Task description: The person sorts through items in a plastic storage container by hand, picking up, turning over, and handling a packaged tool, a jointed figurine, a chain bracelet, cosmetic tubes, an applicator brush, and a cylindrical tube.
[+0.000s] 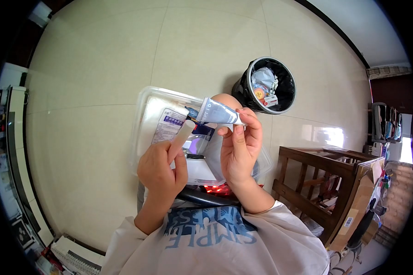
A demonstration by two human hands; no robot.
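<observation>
My left hand (163,166) is closed around a whitish, translucent stick-shaped tube (183,135), tilted with its upper end toward the squeeze tube. In my right hand (241,153), the fingertips pinch the narrow white end of a light blue squeeze tube (218,112) with a crimped flat end pointing left. Both hands are over a clear plastic box (136,126) that rests on my lap. Inside it lie a white packet with a purple-printed label (170,118), a dark blue item (205,131) and a small black object (195,156). My hands hide part of the contents.
A round bin (241,91) lined with a black bag stands on the tiled floor (206,46) ahead to the right, with wrappers inside. A brown wooden frame (303,192) and a cardboard box (351,213) stand at the right. Cabinets (20,119) line the left.
</observation>
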